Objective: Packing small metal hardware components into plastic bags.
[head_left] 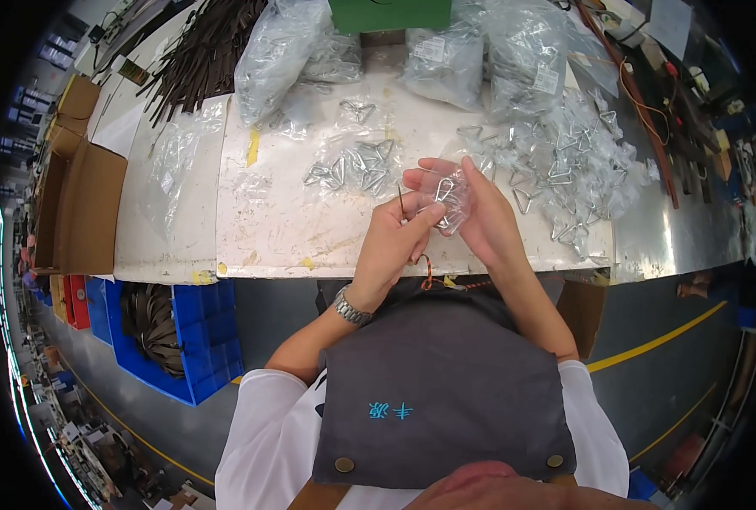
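Note:
A small clear plastic bag with shiny triangular metal rings [444,194] lies across the fingers of my right hand [490,217], which cradles it from the right and behind. My left hand [391,238] is closed, its thumb touching the bag's near left side. A thin dark pointed tool [401,202] sticks up from the left fist; its kind is mostly hidden by the fingers. Below that fist hangs an orange and dark cord [427,274]. Left of my hands, several bagged metal rings [369,163] lie on the white worktable [284,229].
A large heap of bagged rings [557,161] covers the table's right side. Big filled plastic bags [280,64] and a green box [391,15] stand at the back. Dark strips [204,51] lie far left, near a cardboard box [85,204]. A blue crate [204,340] sits below the left edge.

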`<action>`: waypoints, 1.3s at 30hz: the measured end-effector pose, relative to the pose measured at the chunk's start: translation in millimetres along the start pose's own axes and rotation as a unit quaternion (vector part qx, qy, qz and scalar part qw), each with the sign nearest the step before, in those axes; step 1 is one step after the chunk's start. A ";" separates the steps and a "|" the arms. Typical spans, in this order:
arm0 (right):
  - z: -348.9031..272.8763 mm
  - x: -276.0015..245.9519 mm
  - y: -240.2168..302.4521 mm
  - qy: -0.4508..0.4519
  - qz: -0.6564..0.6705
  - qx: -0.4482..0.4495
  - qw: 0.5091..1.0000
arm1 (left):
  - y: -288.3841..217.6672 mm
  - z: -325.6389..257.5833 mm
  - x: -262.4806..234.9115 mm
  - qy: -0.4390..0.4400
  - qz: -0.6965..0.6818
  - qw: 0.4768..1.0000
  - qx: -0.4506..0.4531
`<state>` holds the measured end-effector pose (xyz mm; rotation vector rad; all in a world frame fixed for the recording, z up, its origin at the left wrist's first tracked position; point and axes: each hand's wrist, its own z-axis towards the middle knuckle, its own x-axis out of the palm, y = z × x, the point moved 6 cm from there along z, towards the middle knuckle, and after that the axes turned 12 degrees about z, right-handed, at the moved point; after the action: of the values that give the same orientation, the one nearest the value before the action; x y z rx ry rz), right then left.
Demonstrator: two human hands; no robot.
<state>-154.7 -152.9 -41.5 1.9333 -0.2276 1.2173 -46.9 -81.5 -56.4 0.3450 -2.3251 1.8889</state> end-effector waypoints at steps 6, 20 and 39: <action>-13.7 -8.2 -16.9 0.011 -0.005 -0.011 1.000 | -13.5 -2.7 -19.2 -0.037 0.119 0.992 0.011; -14.6 -7.1 -9.9 0.021 -0.033 -0.004 0.999 | -16.9 -4.5 -22.6 0.056 0.112 0.992 -0.025; -34.7 12.6 -22.7 0.205 -0.154 0.217 0.942 | -49.1 0.4 -23.8 0.189 0.166 0.968 -0.002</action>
<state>-159.2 -110.1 -36.8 1.9171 0.5863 1.5025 -11.4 -89.0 -15.6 -0.3989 -2.2220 1.8770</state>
